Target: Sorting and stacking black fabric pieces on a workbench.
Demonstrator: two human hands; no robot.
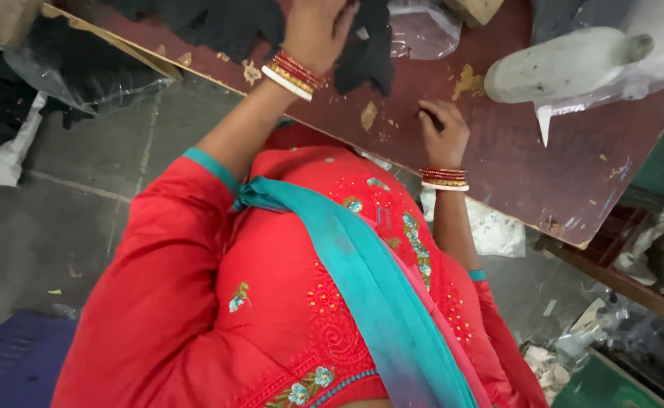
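My left hand point(313, 34) reaches forward to the far side of the worn maroon table point(513, 162) and grips a black cloth point(226, 23) that lies bunched there. My right hand point(444, 134) rests on the tabletop near its front edge, fingers curled under, with nothing in it. Both wrists carry red and white bangles. My red garment and teal scarf point(362, 279) fill the lower part of the view.
A pale bottle-shaped object point(562, 64) wrapped in clear plastic lies on the table at the right. A clear plastic bag point(423, 30) sits beside the cloth. Crumpled white material point(498, 230) lies under the table, a purple mat point(15, 363) at lower left, scraps at lower right.
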